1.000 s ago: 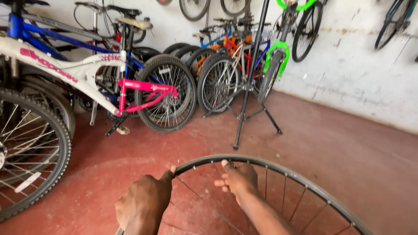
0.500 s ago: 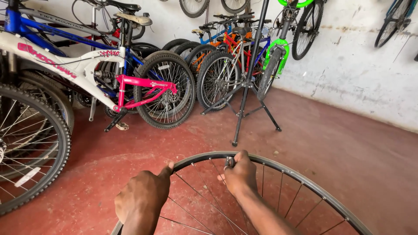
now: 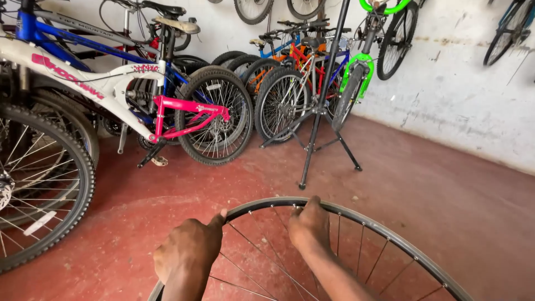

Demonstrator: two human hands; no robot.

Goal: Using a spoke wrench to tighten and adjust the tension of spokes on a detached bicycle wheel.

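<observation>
A bare bicycle wheel rim (image 3: 384, 228) with thin spokes stands upright in front of me, without a tyre. My left hand (image 3: 186, 256) grips the rim's upper left arc, thumb stretched along the metal. My right hand (image 3: 309, 223) is curled over the top of the rim, fingers wrapped around its edge. Both forearms run in from the bottom of the view. The lower part of the wheel and its hub are out of sight.
A black repair stand (image 3: 323, 111) stands on the red floor (image 3: 434, 189) just beyond the rim. A white and pink bicycle (image 3: 128, 95) and a large knobby tyre (image 3: 39, 184) are at the left. Several parked bicycles line the white wall (image 3: 457, 83).
My right hand went from hovering open over the rim to closing on its top. The rim sits slightly lower and closer in view. The left hand kept its hold.
</observation>
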